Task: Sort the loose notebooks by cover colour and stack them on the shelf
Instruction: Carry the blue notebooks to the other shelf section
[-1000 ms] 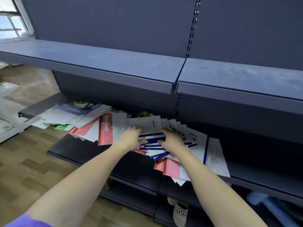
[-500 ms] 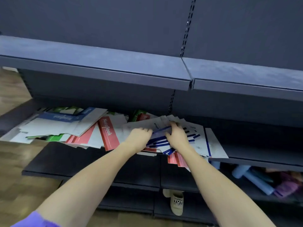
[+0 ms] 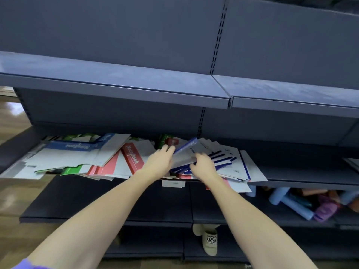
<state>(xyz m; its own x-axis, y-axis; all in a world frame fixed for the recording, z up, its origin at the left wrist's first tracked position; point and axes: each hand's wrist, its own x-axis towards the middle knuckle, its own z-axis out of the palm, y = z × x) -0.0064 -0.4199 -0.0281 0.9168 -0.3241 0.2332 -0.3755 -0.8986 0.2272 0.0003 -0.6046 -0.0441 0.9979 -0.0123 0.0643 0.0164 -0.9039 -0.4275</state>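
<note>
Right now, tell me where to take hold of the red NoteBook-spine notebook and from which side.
Grip the red notebook at its near end, by the shelf's front edge, coming from the front. Its red spine runs diagonally toward you and lies exposed on the pile, while its far end tucks under a white notebook. The left hand is nearest, just to its right; pinching the spine is probably firmest.
</note>
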